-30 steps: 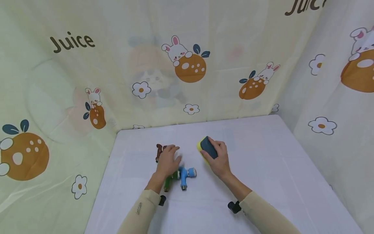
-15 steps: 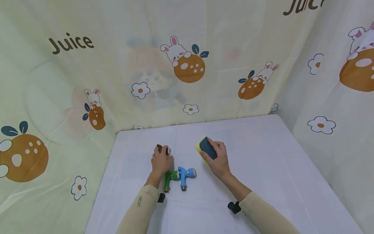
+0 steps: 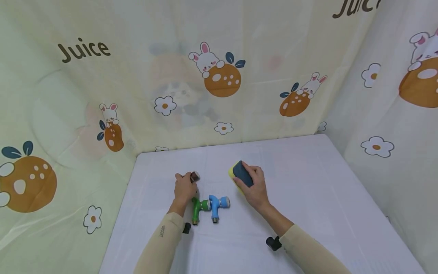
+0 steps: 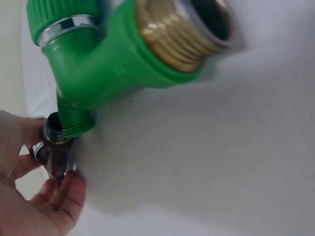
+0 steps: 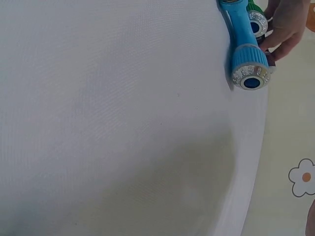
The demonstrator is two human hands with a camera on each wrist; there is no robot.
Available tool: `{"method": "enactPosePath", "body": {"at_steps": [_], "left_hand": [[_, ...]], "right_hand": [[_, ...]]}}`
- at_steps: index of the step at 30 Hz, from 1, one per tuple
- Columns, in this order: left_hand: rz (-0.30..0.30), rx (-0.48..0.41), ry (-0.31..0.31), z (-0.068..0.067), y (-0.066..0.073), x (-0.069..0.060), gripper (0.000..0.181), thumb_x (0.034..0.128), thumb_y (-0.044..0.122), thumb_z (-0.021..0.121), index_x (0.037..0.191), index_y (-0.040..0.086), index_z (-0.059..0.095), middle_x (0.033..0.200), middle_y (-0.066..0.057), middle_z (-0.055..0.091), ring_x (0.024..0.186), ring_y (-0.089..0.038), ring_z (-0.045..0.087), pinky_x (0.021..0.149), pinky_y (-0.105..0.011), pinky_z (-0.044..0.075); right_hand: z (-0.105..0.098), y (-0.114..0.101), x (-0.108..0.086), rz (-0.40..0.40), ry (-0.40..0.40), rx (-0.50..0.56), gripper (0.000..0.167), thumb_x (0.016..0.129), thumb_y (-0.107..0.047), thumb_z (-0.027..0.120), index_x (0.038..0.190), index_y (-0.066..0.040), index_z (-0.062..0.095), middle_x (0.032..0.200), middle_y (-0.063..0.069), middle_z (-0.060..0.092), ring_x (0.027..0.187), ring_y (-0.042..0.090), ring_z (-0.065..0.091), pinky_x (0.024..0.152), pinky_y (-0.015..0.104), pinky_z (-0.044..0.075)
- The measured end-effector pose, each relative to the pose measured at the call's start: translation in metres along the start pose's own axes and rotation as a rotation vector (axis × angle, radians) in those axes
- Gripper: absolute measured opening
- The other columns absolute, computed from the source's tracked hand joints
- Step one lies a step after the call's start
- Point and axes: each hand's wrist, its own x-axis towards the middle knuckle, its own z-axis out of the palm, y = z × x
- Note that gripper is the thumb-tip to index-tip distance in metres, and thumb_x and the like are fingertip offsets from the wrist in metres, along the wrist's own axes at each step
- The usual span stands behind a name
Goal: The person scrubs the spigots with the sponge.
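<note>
At the table's left side, my left hand (image 3: 184,189) pinches a dark brown tap (image 3: 195,176), whose round knob points right, past the fingers. The left wrist view shows thumb and fingers around the brown tap (image 4: 55,152), its threaded end uncovered. My right hand (image 3: 254,188) grips a sponge (image 3: 243,174) with a dark blue face and a yellow side, held tilted over the table. A green tap (image 3: 196,209) lies just below my left hand, and a light blue tap (image 3: 215,207) touches or nearly touches its knob on the right.
The white table (image 3: 308,182) is backed by a cream curtain (image 3: 260,106) with rabbit and fruit prints. Black wrist devices show by both sleeves, the right one (image 3: 273,243) close above the tabletop. In the left wrist view the green tap (image 4: 98,73) looms large.
My left hand has come down onto the brown tap, taken hold of it and drawn slightly left, turning it a little. My right hand with the sponge has barely moved.
</note>
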Motion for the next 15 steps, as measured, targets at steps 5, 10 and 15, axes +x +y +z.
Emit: {"method": "enactPosePath", "body": {"at_steps": [5,10,15], "left_hand": [[-0.038,-0.015,-0.013,-0.0027,0.0042,-0.002,0.063,0.1006,0.044,0.065,0.149,0.007,0.053,0.133,-0.033,0.048,0.114,-0.047,0.059,0.091,-0.057,0.054],[-0.062,-0.046,0.007,-0.0023,0.0069,-0.0034,0.063,0.0986,0.048,0.068,0.141,0.003,0.059,0.13,-0.031,0.052,0.115,-0.045,0.057,0.095,-0.057,0.052],[-0.062,-0.054,0.02,0.0002,0.0049,-0.0026,0.054,0.0976,0.044,0.071,0.133,0.003,0.063,0.128,-0.028,0.053,0.118,-0.043,0.055,0.097,-0.056,0.05]], "right_hand": [[-0.0008,0.0002,-0.0001,-0.012,0.007,-0.008,0.068,0.089,-0.028,0.083,0.15,-0.015,0.057,0.129,0.015,0.052,0.118,0.028,0.049,0.089,0.041,0.042],[-0.0009,0.002,0.0004,-0.038,0.017,-0.013,0.069,0.087,-0.025,0.084,0.15,-0.015,0.057,0.128,0.016,0.053,0.117,0.028,0.049,0.089,0.04,0.041],[-0.0016,0.0013,0.0006,-0.051,0.024,-0.014,0.069,0.087,-0.025,0.085,0.149,-0.015,0.058,0.128,0.016,0.053,0.116,0.028,0.05,0.088,0.04,0.042]]}}
